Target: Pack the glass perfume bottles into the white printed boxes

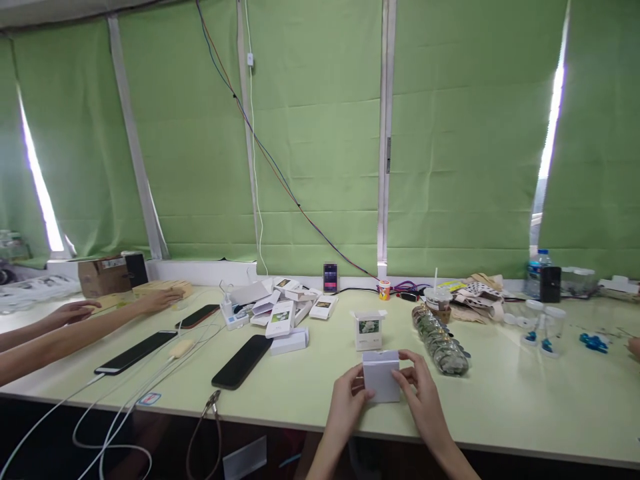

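Note:
Near the table's front edge, a small white cardboard box stands between my two hands. My left hand grips its left side, thumb on the near face. On the box's right side, the thumb and fingers of my right hand close around the edge. Just behind it stands another white box with a plant picture on its front and its top flaps raised. To the right lies a row of round, dark green items in clear wrapping; their kind I cannot make out.
A pile of white boxes lies left of centre, beside a black phone. White cables run over the front edge. Another person's arms reach in from the left. A cup with a straw and clear jars stand on the right.

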Demonstrator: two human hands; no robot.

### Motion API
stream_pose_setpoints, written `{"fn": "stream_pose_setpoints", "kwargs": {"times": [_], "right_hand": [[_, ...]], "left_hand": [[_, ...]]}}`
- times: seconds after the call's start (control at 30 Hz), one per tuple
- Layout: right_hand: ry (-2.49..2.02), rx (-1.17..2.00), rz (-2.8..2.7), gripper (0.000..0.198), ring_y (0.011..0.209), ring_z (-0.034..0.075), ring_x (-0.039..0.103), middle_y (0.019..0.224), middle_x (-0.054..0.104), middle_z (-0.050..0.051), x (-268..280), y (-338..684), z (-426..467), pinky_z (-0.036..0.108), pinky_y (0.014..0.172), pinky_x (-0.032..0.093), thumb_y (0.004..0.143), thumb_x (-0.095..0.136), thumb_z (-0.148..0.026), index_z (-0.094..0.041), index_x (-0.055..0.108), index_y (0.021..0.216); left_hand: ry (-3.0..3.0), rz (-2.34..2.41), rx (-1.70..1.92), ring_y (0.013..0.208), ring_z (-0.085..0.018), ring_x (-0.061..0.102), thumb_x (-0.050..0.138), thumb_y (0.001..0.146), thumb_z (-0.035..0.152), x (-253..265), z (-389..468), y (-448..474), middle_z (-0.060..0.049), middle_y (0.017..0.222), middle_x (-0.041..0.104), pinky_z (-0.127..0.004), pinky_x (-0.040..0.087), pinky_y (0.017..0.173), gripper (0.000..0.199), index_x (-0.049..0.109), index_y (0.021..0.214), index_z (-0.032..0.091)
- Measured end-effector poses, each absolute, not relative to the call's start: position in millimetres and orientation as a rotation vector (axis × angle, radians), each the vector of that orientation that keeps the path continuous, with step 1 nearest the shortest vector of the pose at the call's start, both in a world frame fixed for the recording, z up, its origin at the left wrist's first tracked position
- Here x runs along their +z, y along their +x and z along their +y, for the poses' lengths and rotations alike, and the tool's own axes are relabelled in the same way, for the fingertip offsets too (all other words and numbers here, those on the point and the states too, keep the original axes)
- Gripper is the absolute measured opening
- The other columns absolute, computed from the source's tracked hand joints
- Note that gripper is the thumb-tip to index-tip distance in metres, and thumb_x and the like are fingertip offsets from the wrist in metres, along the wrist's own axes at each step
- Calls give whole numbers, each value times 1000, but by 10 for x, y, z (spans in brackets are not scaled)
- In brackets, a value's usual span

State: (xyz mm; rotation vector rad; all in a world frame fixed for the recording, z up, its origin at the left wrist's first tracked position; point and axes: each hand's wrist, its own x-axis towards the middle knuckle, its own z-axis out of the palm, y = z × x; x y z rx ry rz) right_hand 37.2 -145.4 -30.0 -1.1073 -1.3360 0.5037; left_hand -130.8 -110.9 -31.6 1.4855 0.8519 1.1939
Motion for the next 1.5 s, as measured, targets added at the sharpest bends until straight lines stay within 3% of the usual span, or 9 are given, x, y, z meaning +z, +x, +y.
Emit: {"fn": "stream_pose_setpoints", "kwargs": {"times": [0.2,0.47,0.63,0.73,0.83,1.03,1.27,1.4,1.5], "right_hand": [[-1042,618,-1430,15,78,20,58,81,64,2,-203,434,-1488,28,71,44,86,54,-35,-21,60,84],[-1029,652,-1410,24,64,16,47,64,48,-4,-213,549,-1418,26,60,40,81,60,-37,-22,50,65],[-1032,567,-1385,15,74,19,52,78,56,0,-240,541,-1417,29,68,42,80,63,-34,-21,58,85],[-980,434,-1385,29,92,23,54,100,58,5,-215,523,-1438,33,78,44,79,65,-33,-23,57,105],[-936,447,-1429,20,99,24,54,102,57,6,-171,506,-1466,32,78,47,82,61,-37,-24,61,95],[-1017,478,-1460,18,75,18,54,95,60,5,-105,485,-1524,28,65,43,84,58,-39,-22,64,84],[-937,607,-1418,21,88,22,57,96,58,6,-138,484,-1494,29,70,47,84,58,-40,-22,65,90],[-927,622,-1430,20,89,23,57,95,58,6,-124,522,-1473,28,72,47,83,59,-40,-21,66,87],[-923,640,-1448,19,83,21,56,92,57,4,-94,544,-1474,27,70,46,84,58,-39,-21,64,84]], "left_hand": [[1564,815,1164,86,-23,64,59,56,4,-364,-1090,-1339,-6,99,70,-30,50,78,51,68,104,17],[1667,816,1129,80,-20,59,63,56,4,-296,-1138,-1366,-3,87,65,-27,47,72,45,70,98,19],[1694,833,1124,83,-20,58,62,58,4,-303,-1145,-1369,-2,88,62,-27,47,74,48,70,102,20],[1701,842,1110,83,-20,57,62,59,5,-303,-1152,-1373,-2,89,62,-27,46,75,47,70,102,20],[1711,817,1094,82,-19,56,62,59,5,-291,-1161,-1375,-1,87,61,-27,45,75,46,71,102,21],[1667,760,1070,79,-19,55,66,59,9,-255,-1158,-1375,-1,83,58,-26,45,72,43,73,99,21],[1707,779,1088,79,-20,56,71,61,14,-333,-1125,-1381,-1,81,59,-26,43,70,41,73,101,22],[1642,759,1153,78,-22,58,79,60,33,-302,-1115,-1390,-4,79,62,-29,46,70,35,75,91,17],[1454,855,1407,94,-26,59,57,77,59,-129,-972,-1394,-8,91,64,-35,47,82,48,70,95,16]]}}
